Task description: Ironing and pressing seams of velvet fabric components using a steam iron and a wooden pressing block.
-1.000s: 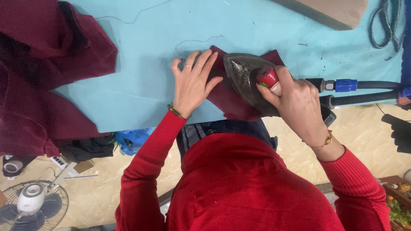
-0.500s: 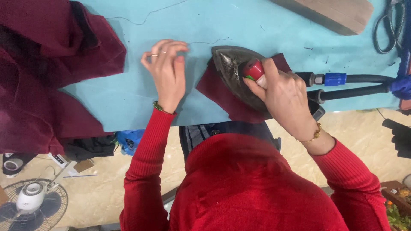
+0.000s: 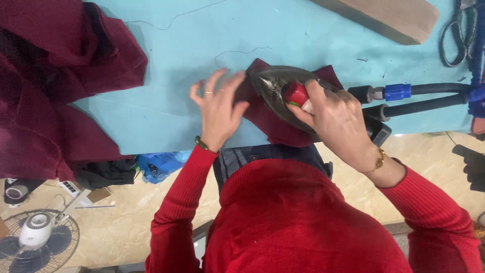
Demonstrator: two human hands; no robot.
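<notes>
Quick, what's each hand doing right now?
Left hand: open, fingers spread, pressing the maroon cloth flat.
Right hand: closed on the iron handle.

left hand (image 3: 218, 112) flat, fingers spread; right hand (image 3: 336, 117) clenched.

I see open blue table surface (image 3: 192, 55) above and left of my left hand (image 3: 218, 110). The heaped maroon garment (image 3: 55, 76) blocks the far left. Right of the iron (image 3: 283, 93), two black hoses (image 3: 424, 98) bar passage; scissors (image 3: 457, 33) and a wooden block (image 3: 389, 17) occupy the far edge.
</notes>
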